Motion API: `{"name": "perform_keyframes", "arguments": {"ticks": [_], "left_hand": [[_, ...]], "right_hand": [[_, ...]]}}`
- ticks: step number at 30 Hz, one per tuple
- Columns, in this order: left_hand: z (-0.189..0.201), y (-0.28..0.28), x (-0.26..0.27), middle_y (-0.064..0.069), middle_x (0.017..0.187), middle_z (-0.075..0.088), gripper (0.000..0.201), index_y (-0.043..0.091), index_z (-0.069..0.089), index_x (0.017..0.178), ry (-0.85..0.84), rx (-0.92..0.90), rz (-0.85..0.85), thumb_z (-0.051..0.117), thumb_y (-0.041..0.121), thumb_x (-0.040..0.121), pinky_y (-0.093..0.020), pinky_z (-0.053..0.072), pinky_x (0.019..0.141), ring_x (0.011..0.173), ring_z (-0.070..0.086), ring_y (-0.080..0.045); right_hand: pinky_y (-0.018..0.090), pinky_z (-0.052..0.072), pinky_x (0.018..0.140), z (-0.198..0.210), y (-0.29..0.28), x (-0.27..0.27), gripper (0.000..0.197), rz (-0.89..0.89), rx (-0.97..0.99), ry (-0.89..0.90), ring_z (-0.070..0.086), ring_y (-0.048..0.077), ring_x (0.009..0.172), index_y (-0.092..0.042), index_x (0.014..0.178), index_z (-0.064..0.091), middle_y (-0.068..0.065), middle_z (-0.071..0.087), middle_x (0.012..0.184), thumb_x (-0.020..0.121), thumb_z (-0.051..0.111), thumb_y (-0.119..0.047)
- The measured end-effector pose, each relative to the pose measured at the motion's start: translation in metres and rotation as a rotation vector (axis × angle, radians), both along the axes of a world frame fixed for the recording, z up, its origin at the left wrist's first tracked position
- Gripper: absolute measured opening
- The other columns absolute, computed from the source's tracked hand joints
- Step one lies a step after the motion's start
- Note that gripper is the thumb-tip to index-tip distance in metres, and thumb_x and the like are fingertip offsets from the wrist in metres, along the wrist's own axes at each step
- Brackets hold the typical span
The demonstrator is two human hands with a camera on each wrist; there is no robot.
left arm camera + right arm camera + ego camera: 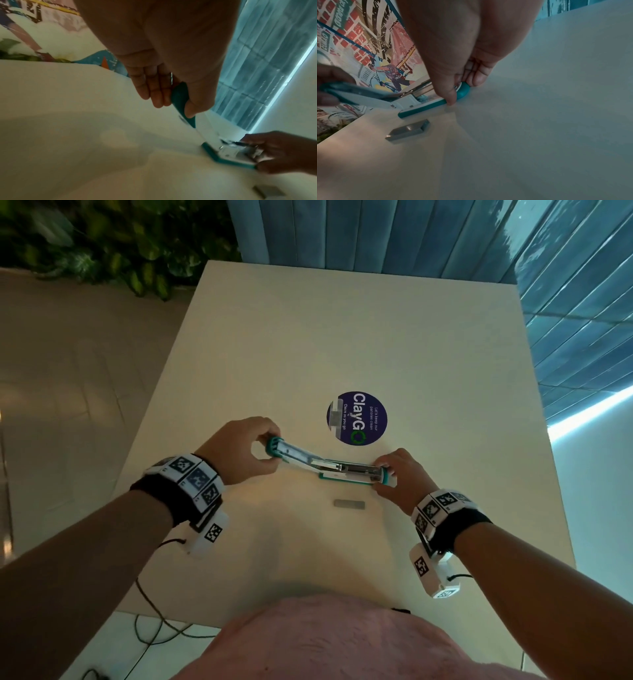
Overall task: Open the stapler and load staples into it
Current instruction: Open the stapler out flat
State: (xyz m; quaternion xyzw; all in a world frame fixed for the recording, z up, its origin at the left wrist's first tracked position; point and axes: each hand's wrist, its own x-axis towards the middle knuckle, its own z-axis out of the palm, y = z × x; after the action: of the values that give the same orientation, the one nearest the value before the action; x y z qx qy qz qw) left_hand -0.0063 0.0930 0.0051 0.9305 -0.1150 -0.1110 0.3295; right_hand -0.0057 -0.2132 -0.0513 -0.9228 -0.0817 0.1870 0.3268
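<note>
A teal and white stapler (pixel 329 463) lies swung wide open on the cream table (pixel 342 337). Its lid (pixel 181 100) is folded back to the left and raised off the table. My left hand (pixel 253 451) pinches the lid's teal tip between thumb and fingers. The base with the bare metal staple channel (pixel 356 470) rests on the table, and my right hand (pixel 399 474) grips its teal front end (pixel 462 92). A grey strip of staples (pixel 349 504) lies loose on the table just in front of the base (pixel 408 130).
A round blue sticker (pixel 357 418) is stuck to the table just behind the stapler. The table's left edge drops to a tiled floor (pixel 68 371) with plants beyond. A blue panelled wall (pixel 565 285) runs along the right and far sides.
</note>
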Motion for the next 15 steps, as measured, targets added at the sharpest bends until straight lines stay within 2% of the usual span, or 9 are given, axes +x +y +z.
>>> {"name": "perform_keyframes", "arguments": {"ticks": [1, 4, 6, 9, 11, 13, 15], "left_hand": [[-0.007, 0.007, -0.001, 0.003, 0.088, 0.064, 0.028, 0.025, 0.058, 0.090, 0.021, 0.030, 0.011, 0.074, 0.020, 0.067, -0.011, 0.043, 0.074, 0.082, 0.058, 0.002], [-0.030, 0.019, -0.008, -0.001, 0.089, 0.063, 0.029, 0.022, 0.063, 0.092, 0.122, 0.120, 0.018, 0.073, 0.028, 0.065, -0.034, 0.051, 0.076, 0.080, 0.059, -0.014], [-0.041, 0.018, -0.012, -0.003, 0.089, 0.062, 0.030, 0.019, 0.064, 0.094, 0.151, 0.159, 0.026, 0.074, 0.026, 0.067, -0.038, 0.051, 0.076, 0.081, 0.058, -0.020], [-0.052, 0.016, -0.015, -0.003, 0.087, 0.061, 0.029, 0.018, 0.065, 0.095, 0.117, 0.134, 0.072, 0.075, 0.022, 0.068, -0.025, 0.045, 0.066, 0.078, 0.058, -0.022], [-0.054, 0.017, -0.016, -0.002, 0.086, 0.060, 0.029, 0.018, 0.065, 0.095, 0.114, 0.106, 0.092, 0.076, 0.021, 0.068, -0.015, 0.038, 0.062, 0.076, 0.057, -0.021], [-0.056, 0.018, -0.016, -0.001, 0.086, 0.060, 0.029, 0.019, 0.065, 0.095, 0.116, 0.094, 0.094, 0.076, 0.021, 0.068, -0.012, 0.035, 0.062, 0.076, 0.056, -0.019], [-0.057, 0.018, -0.017, -0.001, 0.087, 0.061, 0.029, 0.019, 0.065, 0.096, 0.115, 0.072, 0.112, 0.076, 0.019, 0.068, -0.012, 0.036, 0.063, 0.076, 0.056, -0.018]], "right_hand": [[0.026, 0.042, 0.081, 0.000, 0.000, 0.000, 0.032, 0.003, -0.004, 0.002, 0.050, 0.017, 0.087, -0.008, 0.104, 0.060, 0.013, 0.055, 0.106, 0.074, 0.070, -0.010], [0.029, 0.046, 0.083, 0.001, 0.001, 0.000, 0.031, 0.013, -0.017, 0.001, 0.051, 0.018, 0.086, -0.009, 0.104, 0.060, 0.012, 0.054, 0.106, 0.074, 0.070, -0.011], [0.029, 0.045, 0.083, 0.000, 0.002, 0.001, 0.032, 0.002, -0.019, 0.004, 0.051, 0.017, 0.085, -0.008, 0.104, 0.060, 0.013, 0.055, 0.106, 0.074, 0.070, -0.010], [0.026, 0.041, 0.081, -0.001, 0.002, 0.000, 0.036, -0.031, -0.017, 0.011, 0.050, 0.017, 0.086, -0.008, 0.106, 0.060, 0.014, 0.055, 0.107, 0.073, 0.071, -0.010], [0.027, 0.043, 0.083, 0.000, 0.002, 0.000, 0.036, -0.026, -0.039, 0.018, 0.050, 0.016, 0.086, -0.009, 0.107, 0.060, 0.013, 0.055, 0.108, 0.073, 0.072, -0.011], [0.034, 0.049, 0.088, 0.003, 0.003, 0.001, 0.041, -0.023, -0.069, 0.047, 0.050, 0.016, 0.087, -0.009, 0.109, 0.058, 0.013, 0.055, 0.109, 0.071, 0.074, -0.012], [0.039, 0.050, 0.092, 0.010, 0.005, 0.001, 0.056, -0.031, -0.079, 0.082, 0.051, 0.019, 0.094, -0.011, 0.116, 0.051, 0.012, 0.050, 0.116, 0.066, 0.078, -0.012]]}}
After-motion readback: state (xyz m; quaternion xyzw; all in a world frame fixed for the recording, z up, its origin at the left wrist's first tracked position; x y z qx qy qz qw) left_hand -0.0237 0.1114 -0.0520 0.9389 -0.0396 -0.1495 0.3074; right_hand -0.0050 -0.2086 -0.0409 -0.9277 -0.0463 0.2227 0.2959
